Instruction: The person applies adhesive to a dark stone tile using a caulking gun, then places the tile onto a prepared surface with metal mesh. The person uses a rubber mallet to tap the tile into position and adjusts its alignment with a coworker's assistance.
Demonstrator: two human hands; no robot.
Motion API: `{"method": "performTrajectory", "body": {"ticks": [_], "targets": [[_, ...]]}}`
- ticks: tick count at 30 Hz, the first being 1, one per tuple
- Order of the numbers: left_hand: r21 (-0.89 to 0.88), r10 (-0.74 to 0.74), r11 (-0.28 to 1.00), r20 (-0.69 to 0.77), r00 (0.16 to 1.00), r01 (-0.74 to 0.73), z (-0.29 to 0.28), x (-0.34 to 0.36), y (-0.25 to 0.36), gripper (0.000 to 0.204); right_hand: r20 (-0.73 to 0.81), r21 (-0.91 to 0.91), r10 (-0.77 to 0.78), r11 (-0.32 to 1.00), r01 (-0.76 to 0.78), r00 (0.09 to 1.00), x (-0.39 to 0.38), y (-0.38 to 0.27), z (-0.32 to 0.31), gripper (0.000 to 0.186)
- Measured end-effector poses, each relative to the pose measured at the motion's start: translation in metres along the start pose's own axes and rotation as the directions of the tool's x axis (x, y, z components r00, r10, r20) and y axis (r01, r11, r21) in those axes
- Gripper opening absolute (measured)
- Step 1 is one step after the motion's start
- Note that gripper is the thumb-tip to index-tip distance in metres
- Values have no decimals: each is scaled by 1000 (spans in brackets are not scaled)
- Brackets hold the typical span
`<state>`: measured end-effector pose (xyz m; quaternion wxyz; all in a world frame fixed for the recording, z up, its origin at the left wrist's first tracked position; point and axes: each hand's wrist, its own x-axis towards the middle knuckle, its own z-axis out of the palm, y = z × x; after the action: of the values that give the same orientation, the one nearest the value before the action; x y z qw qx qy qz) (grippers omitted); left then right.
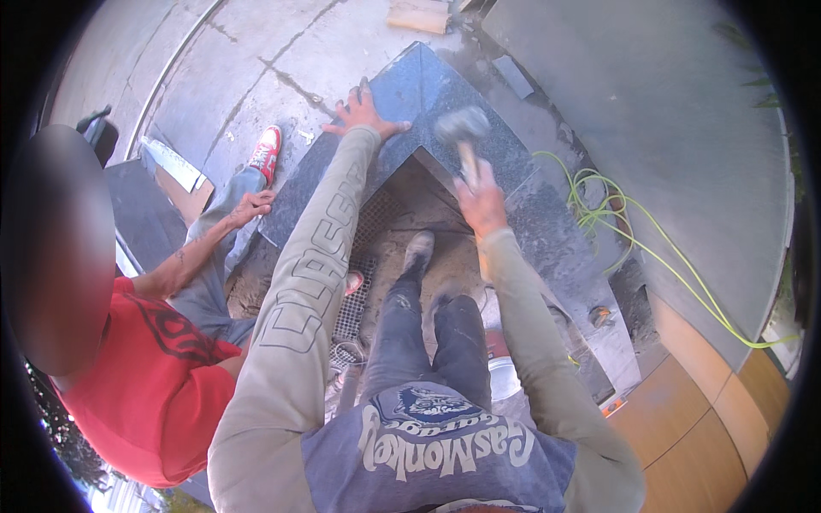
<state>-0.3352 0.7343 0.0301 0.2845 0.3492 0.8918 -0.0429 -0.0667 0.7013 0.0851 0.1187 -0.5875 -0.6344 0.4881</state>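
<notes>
A dark stone slab (pixel 400 92) lies ahead of me in an angled shape, its point facing away and a seam line running through the corner. My left hand (pixel 366 117) rests on its left arm near the corner, fingers spread. In my right hand (pixel 481 201) is the pale handle of a mallet (pixel 463 126). The mallet's greyish head is smeared by motion and hangs over the slab's right arm; whether it touches the stone I cannot tell. At the slab's left end, a co-worker's hand (pixel 255 205) is at the edge.
A co-worker in a red shirt (pixel 162 376) is close on my left. A yellow-green hose or cord (pixel 590 201) lies coiled at the right. Near my legs are a white bucket (pixel 505 378) and a black grid-like strip (pixel 352 316). Wood-toned panels (pixel 676 410) stand lower right.
</notes>
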Motion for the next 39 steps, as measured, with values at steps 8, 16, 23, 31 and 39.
{"method": "performTrajectory", "body": {"ticks": [8, 16, 23, 31, 39], "targets": [[-41, -36, 998, 34, 999, 37, 9, 17, 4, 133, 4, -385, -296, 881, 274, 955, 109, -65, 63, 30], [-51, -50, 997, 25, 998, 51, 9, 22, 7, 137, 152, -400, -263, 865, 303, 953, 159, -63, 47, 28], [-44, -50, 998, 14, 999, 50, 8, 21, 6, 140, 233, -503, -240, 799, 329, 942, 180, -56, 22, 31], [-63, -43, 997, -42, 998, 40, 14, 20, 0, 140, 279, -574, -315, 703, 421, 907, 187, -58, 17, 29], [-62, -25, 998, -58, 998, 22, 16, 22, -4, 143, 282, -584, -373, 664, 467, 884, 189, -51, 22, 31]]}}
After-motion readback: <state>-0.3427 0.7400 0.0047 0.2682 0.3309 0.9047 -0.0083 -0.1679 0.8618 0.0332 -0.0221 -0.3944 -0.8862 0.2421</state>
